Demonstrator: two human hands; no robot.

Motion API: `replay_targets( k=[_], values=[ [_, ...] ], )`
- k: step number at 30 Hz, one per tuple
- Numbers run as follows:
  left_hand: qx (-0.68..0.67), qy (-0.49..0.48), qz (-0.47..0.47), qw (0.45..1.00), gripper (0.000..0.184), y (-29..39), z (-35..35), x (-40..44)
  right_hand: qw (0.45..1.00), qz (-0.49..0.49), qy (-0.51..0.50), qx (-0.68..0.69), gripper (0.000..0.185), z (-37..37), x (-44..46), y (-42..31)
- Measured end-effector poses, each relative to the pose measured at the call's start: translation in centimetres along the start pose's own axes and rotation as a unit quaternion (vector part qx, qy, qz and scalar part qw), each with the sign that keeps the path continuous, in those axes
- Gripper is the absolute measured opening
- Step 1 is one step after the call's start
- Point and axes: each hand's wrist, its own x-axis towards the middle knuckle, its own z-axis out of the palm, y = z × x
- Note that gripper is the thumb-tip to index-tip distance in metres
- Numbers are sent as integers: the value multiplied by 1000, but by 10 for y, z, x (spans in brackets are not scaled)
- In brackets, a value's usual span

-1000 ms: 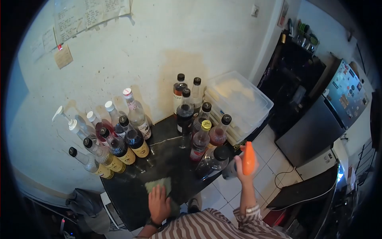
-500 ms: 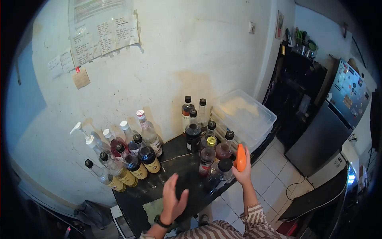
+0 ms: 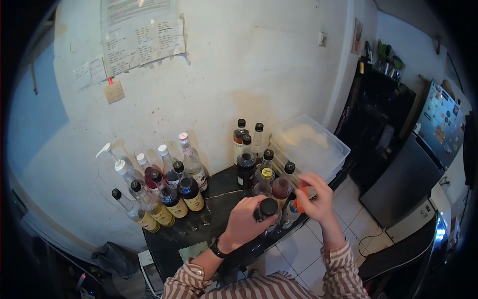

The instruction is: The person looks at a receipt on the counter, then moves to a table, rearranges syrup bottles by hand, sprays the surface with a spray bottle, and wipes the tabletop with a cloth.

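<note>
My left hand (image 3: 247, 222) is wrapped round the neck of a large dark bottle with a black cap (image 3: 268, 207), near the front right of the black table (image 3: 219, 199). Just right of it, my right hand (image 3: 316, 198) is at the orange head of a spray bottle (image 3: 302, 199), its fingers curled over it. Behind my left hand stand a yellow-capped bottle (image 3: 263, 186) and a reddish bottle (image 3: 283, 187). A green cloth (image 3: 193, 250) lies on the table, partly under my left forearm.
Several syrup bottles (image 3: 190, 193) and a white pump (image 3: 119, 164) stand at the left. More dark bottles (image 3: 246, 167) are by the wall, beside a clear plastic box (image 3: 313, 144). A fridge (image 3: 403, 169) is at the far right.
My left hand has let go of the cloth and moved right onto the large dark bottle. The spray bottle is now lower, beside that bottle, with my right hand at its head.
</note>
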Motion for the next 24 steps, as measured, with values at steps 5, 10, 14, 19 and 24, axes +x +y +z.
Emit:
replay_targets(
  k=[5, 10, 14, 19, 24],
  values=[
    [20, 65, -72, 995, 43, 15, -32, -23, 976, -88, -188, -74, 41, 56, 79, 22],
    [18, 164, -162, 973, 45, 5, -65, -53, 895, -74, -420, -134, 26, 71, 120, 33],
    [67, 193, -164, 965, 43, -10, -74, -63, 882, -66, -455, -104, 25, 84, 140, 22],
    [101, 233, -176, 951, 45, -21, -84, -63, 893, -5, -442, -87, 24, 111, 171, 15],
    [75, 270, -191, 941, 45, -41, -91, -53, 901, -77, -411, -117, 23, 148, 199, 35]
  ],
)
